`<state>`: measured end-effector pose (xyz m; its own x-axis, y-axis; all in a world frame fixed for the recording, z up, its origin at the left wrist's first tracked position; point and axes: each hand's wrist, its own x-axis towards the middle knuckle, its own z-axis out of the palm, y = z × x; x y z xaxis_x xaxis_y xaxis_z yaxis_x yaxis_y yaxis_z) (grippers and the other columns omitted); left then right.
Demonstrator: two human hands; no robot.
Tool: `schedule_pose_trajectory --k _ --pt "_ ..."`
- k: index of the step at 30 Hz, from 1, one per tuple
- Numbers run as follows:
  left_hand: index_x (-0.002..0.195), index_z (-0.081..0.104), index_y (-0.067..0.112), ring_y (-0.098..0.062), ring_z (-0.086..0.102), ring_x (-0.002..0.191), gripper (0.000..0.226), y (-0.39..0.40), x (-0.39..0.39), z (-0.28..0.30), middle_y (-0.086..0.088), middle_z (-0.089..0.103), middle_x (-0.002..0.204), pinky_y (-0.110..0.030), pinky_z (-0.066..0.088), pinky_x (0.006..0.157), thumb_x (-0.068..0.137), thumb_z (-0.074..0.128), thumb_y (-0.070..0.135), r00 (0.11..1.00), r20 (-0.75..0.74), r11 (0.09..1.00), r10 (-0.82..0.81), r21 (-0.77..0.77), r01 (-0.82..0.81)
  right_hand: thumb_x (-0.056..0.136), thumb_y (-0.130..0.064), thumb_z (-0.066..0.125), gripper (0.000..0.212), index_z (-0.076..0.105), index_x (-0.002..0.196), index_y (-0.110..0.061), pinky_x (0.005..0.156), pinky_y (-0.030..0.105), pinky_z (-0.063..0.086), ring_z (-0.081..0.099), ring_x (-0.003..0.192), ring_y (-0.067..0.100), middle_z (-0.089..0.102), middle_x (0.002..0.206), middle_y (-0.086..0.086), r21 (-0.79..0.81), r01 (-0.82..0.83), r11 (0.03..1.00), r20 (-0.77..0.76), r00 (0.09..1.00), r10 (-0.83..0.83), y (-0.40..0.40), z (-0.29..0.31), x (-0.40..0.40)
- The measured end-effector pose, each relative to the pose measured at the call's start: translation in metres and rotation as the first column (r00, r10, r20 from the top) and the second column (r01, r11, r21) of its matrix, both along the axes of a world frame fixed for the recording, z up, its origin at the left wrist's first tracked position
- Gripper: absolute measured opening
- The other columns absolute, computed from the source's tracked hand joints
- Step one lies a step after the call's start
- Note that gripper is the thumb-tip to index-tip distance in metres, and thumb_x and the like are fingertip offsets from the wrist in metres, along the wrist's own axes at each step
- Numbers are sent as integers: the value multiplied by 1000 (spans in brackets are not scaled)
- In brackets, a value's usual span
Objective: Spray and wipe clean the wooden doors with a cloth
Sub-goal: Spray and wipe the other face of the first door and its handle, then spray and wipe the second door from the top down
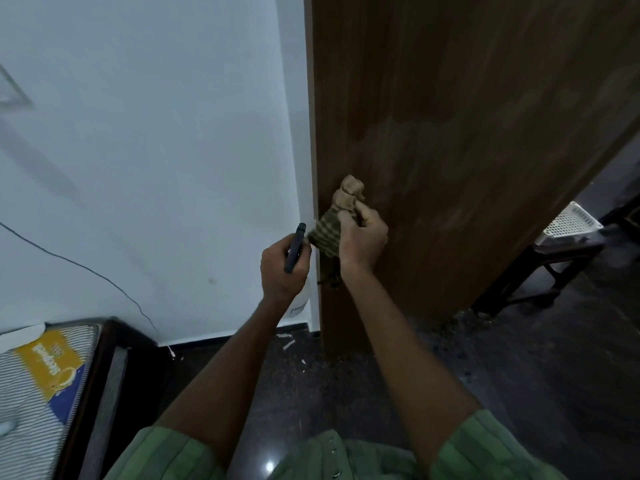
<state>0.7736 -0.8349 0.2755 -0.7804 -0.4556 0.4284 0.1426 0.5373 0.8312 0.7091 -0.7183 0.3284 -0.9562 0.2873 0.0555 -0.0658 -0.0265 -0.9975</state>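
Gripping a bunched cloth (pixel 332 223) against the door (pixel 450 150) near its edge, the right hand (pixel 362 237) has its fingers curled tight. The left hand (pixel 282 271) is clenched round a spray bottle (pixel 295 249), just beside the cloth.

Brown wood-grain door (pixel 450 98) — cloth (pixel 327 233) green-tan striped, perhaps — white wall (pixel 156 133).

The spray bottle (pixel 300 299) is mostly hidden behind the left hand (pixel 282 268), the wooden door (pixel 467 133) runs off the frame's top and right edges, and the mattress (pixel 31 403) is cut off at lower left.
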Motion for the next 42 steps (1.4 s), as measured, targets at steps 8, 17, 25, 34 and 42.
schedule_pose_trajectory --k 8,17,25,34,42 --pt "74 67 6 -28 59 52 33 19 13 -24 -7 63 61 -45 48 51 98 60 27 999 45 989 -12 149 6 95 -17 51 36 57 131 -15 101 47 42 56 119 29 64 125 8 847 -275 455 157 947 279 45 -49 -12" --pt "79 69 9 -27 60 52 27 43 30 -29 -4 62 63 -42 51 48 101 62 24 998 46 982 -52 183 43 99 -24 45 27 59 121 -15 97 49 46 60 111 33 66 119 11 821 -360 442 272 929 251 52 -27 -6" --pt "101 71 21 -18 63 70 9 83 68 -34 1 67 82 -33 52 61 102 64 25 1000 -7 987 5 163 -4 95 -24 51 30 59 123 -17 98 49 37 53 117 24 63 120 3 846 -164 508 126 986 108 104 -53 64" --pt "76 63 17 -26 58 57 27 182 128 -31 -5 60 64 -49 49 52 100 63 29 982 47 968 -182 185 171 89 -14 51 32 62 118 -20 99 50 39 51 118 21 61 120 -2 786 -88 612 122 992 -14 198 -53 149" --pt "66 58 7 -40 56 52 36 269 186 -21 -15 58 57 -50 46 46 95 63 28 938 57 909 -343 274 315 86 2 52 40 64 119 -18 103 50 44 51 123 26 61 126 -1 673 133 727 157 936 -316 275 -47 220"
